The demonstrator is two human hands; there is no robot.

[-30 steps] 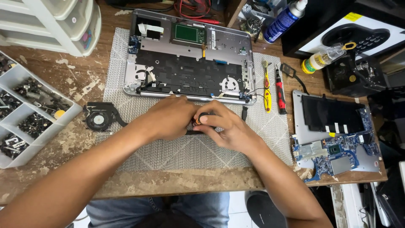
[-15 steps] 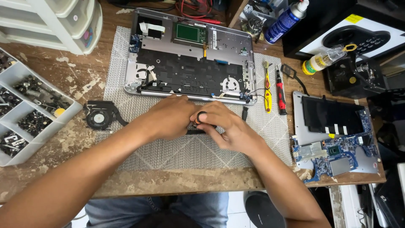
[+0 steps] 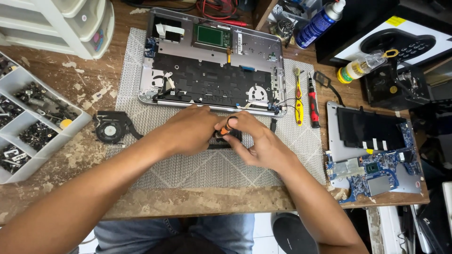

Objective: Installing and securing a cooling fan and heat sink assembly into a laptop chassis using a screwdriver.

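My left hand (image 3: 190, 129) lies over a small black part (image 3: 225, 139) on the grey mat (image 3: 197, 164) and holds it down. My right hand (image 3: 256, 138) grips an orange-handled screwdriver (image 3: 227, 125), tip down on that part. Most of the part is hidden under both hands. Just beyond them lies the opened laptop base (image 3: 214, 66) with its black inner sheet and green board.
A black fan (image 3: 109, 130) lies left of the mat. A grey parts tray (image 3: 28, 117) with screws stands at the left edge. A yellow tool (image 3: 298, 96) and a red screwdriver (image 3: 313, 101) lie right of the laptop. A blue motherboard (image 3: 372, 169) on a lid sits far right.
Both hands have stayed over the small part. The orange screwdriver handle now shows more plainly between my right fingers.
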